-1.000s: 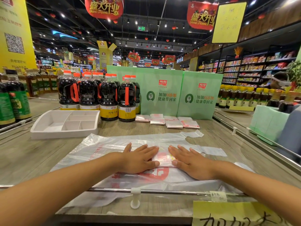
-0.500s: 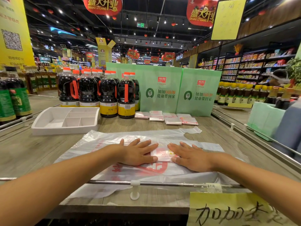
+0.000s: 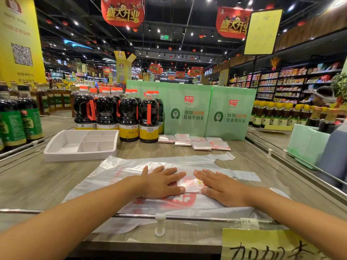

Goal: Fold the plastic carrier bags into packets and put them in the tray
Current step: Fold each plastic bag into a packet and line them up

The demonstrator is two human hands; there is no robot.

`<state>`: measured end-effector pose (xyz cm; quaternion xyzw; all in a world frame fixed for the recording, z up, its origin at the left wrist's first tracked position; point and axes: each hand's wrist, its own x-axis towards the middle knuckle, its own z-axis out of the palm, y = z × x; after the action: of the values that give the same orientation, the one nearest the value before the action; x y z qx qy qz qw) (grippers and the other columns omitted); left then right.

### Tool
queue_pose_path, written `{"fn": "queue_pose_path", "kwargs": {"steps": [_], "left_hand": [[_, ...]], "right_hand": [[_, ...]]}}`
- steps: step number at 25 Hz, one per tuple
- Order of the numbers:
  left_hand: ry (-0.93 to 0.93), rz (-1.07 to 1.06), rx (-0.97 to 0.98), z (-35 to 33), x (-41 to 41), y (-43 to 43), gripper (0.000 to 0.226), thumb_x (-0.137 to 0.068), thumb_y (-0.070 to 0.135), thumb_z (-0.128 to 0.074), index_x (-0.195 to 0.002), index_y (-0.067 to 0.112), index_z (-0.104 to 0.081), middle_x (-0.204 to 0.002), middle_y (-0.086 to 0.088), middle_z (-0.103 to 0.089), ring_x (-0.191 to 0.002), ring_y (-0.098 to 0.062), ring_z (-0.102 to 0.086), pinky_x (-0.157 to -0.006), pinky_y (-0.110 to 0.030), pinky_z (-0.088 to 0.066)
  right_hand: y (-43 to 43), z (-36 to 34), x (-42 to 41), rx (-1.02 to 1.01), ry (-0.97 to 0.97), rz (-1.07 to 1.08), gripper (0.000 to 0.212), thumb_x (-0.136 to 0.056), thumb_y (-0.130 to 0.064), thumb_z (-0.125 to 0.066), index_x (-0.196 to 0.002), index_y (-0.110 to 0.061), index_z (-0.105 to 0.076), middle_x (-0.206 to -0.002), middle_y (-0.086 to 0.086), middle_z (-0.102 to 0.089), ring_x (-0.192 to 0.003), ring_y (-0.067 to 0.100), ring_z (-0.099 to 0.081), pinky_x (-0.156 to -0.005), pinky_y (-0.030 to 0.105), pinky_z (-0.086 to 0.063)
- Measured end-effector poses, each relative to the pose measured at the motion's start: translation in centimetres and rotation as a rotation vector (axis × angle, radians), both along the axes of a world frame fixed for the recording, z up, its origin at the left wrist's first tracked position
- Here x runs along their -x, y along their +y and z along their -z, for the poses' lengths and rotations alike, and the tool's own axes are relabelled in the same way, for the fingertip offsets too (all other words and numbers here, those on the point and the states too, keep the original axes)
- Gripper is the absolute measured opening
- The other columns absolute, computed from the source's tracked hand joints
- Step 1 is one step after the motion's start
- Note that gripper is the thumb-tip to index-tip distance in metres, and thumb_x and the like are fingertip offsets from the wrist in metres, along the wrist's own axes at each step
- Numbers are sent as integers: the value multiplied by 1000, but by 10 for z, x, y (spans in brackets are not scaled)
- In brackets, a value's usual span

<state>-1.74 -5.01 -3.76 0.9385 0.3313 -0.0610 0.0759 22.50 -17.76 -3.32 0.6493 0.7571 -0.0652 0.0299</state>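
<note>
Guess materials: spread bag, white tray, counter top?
Spread bag: thin translucent plastic film, glossy and wrinkled, with red print; the counter shows faintly through it. White tray: matte white, thick walls, moulded dividers; probably plastic or foam, cannot tell which. Counter top: grey-brown wood-grain pattern, low sheen; solid wood or laminate, unclear.

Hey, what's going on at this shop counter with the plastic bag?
A person presses the left hand and right hand flat, side by side, on a plastic carrier bag spread over the wooden counter, apparently smoothing it for folding. Several folded packets lie further back by the green boxes, not in the white tray on the left beside the dark bottles.
</note>
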Motion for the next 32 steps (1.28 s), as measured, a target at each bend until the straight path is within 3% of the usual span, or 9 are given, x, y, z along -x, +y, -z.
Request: {"fn": "queue_pose_path", "kwargs": {"steps": [5,14,21,24,27,29,32], "left_hand": [[-7,5,-1,1,0,3,73,-87,88,-22,-152,63,1,-168,21,6,-157,-22,7,-118,-67,10],[101,-46,27,-2,-3,5,77,-84,91,-18,-149,64,13,-167,21,16,-156,-28,14,-116,-71,9],[115,-17,20,-1,0,3,79,-81,92,-16,-149,64,14,-167,20,18,-156,-29,15,-118,-68,9],[26,2,37,-2,7,2,90,-71,96,-16,-152,63,5,-168,21,10,-157,-24,10,-120,-64,9],[-70,54,36,-9,17,6,82,-87,85,-35,-158,51,-11,-169,17,-5,-157,-17,-3,-124,-58,-2],[-115,95,46,-13,26,11,78,-92,75,-45,-160,42,-22,-169,13,-14,-155,-13,-12,-126,-44,-11],[-120,148,95,-18,44,21,72,-95,67,-52,-158,43,-27,-168,13,-14,-154,-10,-13,-124,-31,-11]], "right_hand": [[0,-1,1,-43,90,-31,58,-108,-51,-30,-161,-43,-7,-166,-22,-13,-152,-1,-14,-127,30,-10],[4,-2,1,75,3,-6,58,-106,-56,-18,-159,-46,5,-167,-20,9,-156,8,7,-128,42,3],[1,-9,1,122,-55,11,61,-104,-64,-15,-159,-48,6,-168,-20,9,-157,12,7,-127,46,3],[-4,-13,10,-56,-41,-1,62,-105,-59,-33,-162,-39,-17,-170,-14,-9,-156,12,-10,-127,37,-12],[-10,-20,17,-205,-17,-50,62,-97,-62,-50,-154,-37,-40,-162,-17,-30,-144,7,-33,-116,36,-36],[-10,-26,21,-238,-32,-96,60,-96,-61,-52,-150,-36,-45,-156,-17,-40,-138,6,-42,-111,36,-43],[-4,-29,30,-251,-174,-175,53,-99,-58,-45,-146,-34,-47,-146,-13,-53,-126,12,-54,-102,36,-50]]}}
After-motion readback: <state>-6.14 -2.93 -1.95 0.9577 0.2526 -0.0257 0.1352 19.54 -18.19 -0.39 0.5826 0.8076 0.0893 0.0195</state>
